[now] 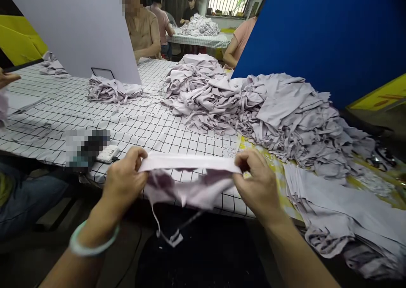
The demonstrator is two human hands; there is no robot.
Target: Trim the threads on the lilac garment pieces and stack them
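A small pale lilac fabric garment [190, 163] is stretched in the air at the near edge of the table, its top band pulled straight. My left hand [126, 178] pinches one end of that band, and a pale green bangle [91, 248] circles the wrist. At the opposite end, my right hand [257, 180] is closed on the band between thumb and fingers. Below the band the cloth sags, blurred by motion, and a thin strap with a small white tag-like piece [176, 239] dangles over my dark lap. The garment's exact kind is unclear.
Large heaps of lilac cloth pieces [203, 93] cover the table's [152, 131] back and right. Stacked flat pieces [345, 203] hang over the right edge. A white device [108, 154] lies left. White [89, 26] and blue [304, 38] panels stand upright. Other people sit around.
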